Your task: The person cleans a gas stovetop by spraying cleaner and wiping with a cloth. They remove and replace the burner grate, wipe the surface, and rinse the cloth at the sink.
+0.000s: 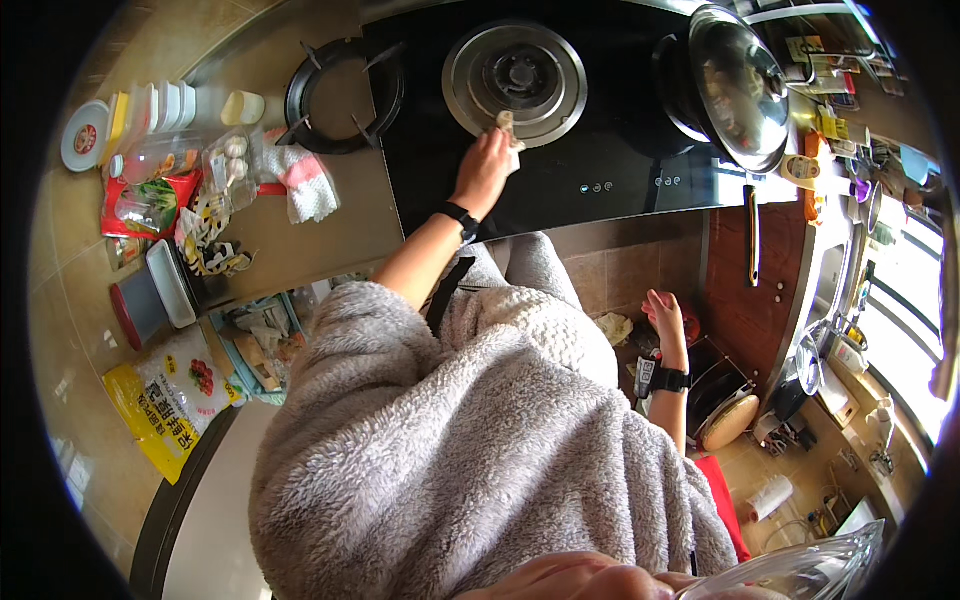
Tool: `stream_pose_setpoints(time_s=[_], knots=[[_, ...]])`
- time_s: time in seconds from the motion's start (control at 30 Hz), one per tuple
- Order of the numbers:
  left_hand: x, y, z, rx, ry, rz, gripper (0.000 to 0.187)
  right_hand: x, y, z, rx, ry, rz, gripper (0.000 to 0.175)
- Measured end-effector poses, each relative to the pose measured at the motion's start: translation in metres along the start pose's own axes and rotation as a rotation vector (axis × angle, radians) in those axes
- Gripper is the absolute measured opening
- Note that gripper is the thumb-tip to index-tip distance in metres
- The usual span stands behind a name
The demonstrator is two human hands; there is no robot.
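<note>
My left hand (484,169), wearing a dark wristband, pinches a crumpled whitish cloth or paper (513,142) against the near rim of a round steel burner (551,112) on the black glass cooktop (480,199). The burner's pan support (291,105), a black metal ring with prongs, lies to the left, across the edge between counter and cooktop. My right hand (664,311) hangs low at my right side with its fingers loosely apart, holding nothing. A black strap with a small device is on that wrist.
A pan with a steel lid (739,90) stands on the right of the cooktop, its handle (751,236) jutting over the front edge. Left on the counter (352,217) are plastic containers (169,105), food bags (150,206) and a pink-white cloth (309,187). Bottles (801,171) stand at right.
</note>
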State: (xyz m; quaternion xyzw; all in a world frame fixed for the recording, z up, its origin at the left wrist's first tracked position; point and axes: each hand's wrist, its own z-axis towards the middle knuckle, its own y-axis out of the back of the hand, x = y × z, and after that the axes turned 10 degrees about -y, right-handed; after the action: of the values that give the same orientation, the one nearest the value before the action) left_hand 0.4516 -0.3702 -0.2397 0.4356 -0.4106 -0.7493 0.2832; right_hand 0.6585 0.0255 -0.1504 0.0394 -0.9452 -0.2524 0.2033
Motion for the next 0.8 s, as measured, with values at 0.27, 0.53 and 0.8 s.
stream_pose_setpoints(time_s=[0.27,0.53,0.8], knots=[[-0.012,-0.018,0.022,-0.001,-0.052,-0.058,0.025,-0.013,0.059,-0.008,-0.043,0.027,0.049,0.032],[0.040,0.039,0.011,0.071,-0.074,0.157,0.032,0.008,0.189,0.051,-0.175,0.101,0.004,0.025],[-0.052,-0.020,0.042,0.009,0.044,0.091,0.034,0.077,0.303,0.151,-0.596,0.637,0.073,0.051]])
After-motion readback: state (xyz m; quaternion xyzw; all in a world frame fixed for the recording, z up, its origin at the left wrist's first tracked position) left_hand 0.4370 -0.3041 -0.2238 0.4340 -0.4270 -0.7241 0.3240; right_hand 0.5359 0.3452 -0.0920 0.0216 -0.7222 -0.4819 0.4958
